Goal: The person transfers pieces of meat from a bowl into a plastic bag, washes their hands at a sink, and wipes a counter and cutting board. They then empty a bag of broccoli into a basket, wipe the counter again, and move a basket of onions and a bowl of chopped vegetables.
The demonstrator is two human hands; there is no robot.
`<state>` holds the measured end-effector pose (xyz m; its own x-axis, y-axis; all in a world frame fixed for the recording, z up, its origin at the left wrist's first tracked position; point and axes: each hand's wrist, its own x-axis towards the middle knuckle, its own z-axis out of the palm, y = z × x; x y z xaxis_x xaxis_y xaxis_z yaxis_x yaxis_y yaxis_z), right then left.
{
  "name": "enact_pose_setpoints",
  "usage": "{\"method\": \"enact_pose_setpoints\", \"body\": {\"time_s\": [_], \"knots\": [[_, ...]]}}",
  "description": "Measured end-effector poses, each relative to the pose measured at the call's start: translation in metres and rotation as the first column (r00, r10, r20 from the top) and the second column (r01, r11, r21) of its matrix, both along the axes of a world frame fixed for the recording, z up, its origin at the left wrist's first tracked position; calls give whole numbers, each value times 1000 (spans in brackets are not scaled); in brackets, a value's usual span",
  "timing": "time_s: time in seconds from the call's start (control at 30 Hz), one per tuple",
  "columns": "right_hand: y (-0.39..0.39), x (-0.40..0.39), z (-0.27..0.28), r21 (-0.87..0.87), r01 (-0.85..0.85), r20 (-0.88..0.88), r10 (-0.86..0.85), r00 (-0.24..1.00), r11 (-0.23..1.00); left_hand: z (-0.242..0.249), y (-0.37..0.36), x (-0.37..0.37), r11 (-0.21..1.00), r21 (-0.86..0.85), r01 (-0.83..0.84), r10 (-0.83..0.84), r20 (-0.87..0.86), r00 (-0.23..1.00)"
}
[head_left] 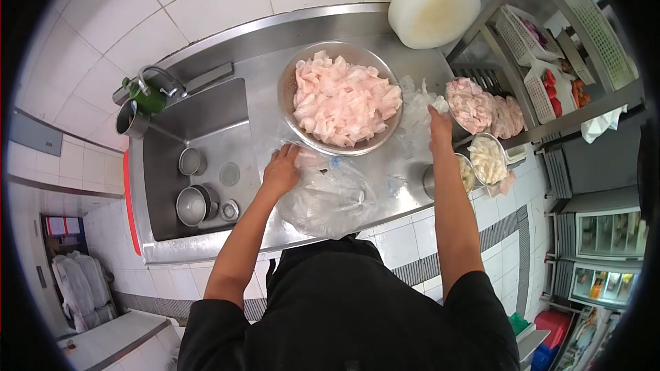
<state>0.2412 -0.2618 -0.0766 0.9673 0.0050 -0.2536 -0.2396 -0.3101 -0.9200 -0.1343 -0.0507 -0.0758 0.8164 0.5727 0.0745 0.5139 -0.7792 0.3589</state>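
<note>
Here, before a round steel bowl [286, 89] of pale-pink meat [347, 99], the left hand [280, 169] touches a clear plastic bag [326, 200], grip unclear; right of the bowl, the right hand [440, 128] pinches crumpled translucent plastic [416, 111].

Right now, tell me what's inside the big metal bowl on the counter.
The big metal bowl holds a heap of pale pink, raw-looking pieces. They cover its bottom, so anything buried beneath them cannot be seen.
</note>
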Motion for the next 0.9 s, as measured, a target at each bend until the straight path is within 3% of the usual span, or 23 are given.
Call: {"method": "enact_pose_setpoints", "body": {"time_s": [0.03, 0.1, 0.13, 0.2, 0.3, 0.37, 0.43, 0.47, 0.5, 0.57, 0.6, 0.67, 0.7, 0.77, 0.83, 0.9], "knots": [[1, -12, 7, 0, -10, 0, 10, 1000, 1000, 0, 4, 3, 994, -99, -54, 54, 0, 999], [-1, -46, 25, 147, -24, 476, -50, 878, 989, 0, 14, 5, 973, -199, -115, 116, -5, 993], [-3, -67, 39, 145, -30, 476, -43, 879, 989, 0, 18, 6, 971, -222, -93, 93, -11, 996], [-3, -111, 59, 318, -402, 305, 309, 901, 859, 10, 25, 9, 967, -245, -67, 64, -18, 998], [14, -168, 51, 315, -646, 227, 605, 763, 696, 39, 36, 8, 946, -310, -92, 47, -150, 988], [27, -198, 40, 256, -718, 203, 690, 695, 647, 40, 56, -3, 679, -734, -5, -28, -33, 999], [41, -219, 42, 207, -757, 229, 721, 654, 620, 61, 67, -14, 615, -786, 59, -59, 28, 998], [45, -228, 48, 144, -810, 258, 769, 586, 569, 74, 69, -18, 540, -833, 122, -89, 88, 992], [50, -236, 59, 78, -855, 281, 811, 513, 513, 84, 69, -22, 542, -832, 121, -86, 88, 992], [67, -251, 103, 28, -868, 379, 798, 469, 497, 102, 71, -26, 286, -929, 234, 33, 254, 967], [75, -250, 110, 1, -873, 428, 789, 441, 488, 108, 72, -23, 290, -927, 237, 35, 257, 966], [93, -242, 121, -25, -886, 424, 808, 410, 463, 122, 71, -5, 132, -932, 337, 128, 353, 927], [102, -234, 125, -24, -895, 373, 835, 405, 445, 130, 67, 5, 137, -929, 344, 130, 361, 923], [119, -212, 137, -44, -870, 398, 808, 435, 490, 144, 59, 31, 241, -839, 487, 293, 542, 788], [131, -184, 139, 196, -811, 383, 719, 581, 551, 146, 55, 54, 318, -811, 491, 230, 568, 790], [138, -166, 136, 266, -781, 386, 679, 624, 566, 138, 54, 75, 388, -781, 490, 176, 584, 792]]}}
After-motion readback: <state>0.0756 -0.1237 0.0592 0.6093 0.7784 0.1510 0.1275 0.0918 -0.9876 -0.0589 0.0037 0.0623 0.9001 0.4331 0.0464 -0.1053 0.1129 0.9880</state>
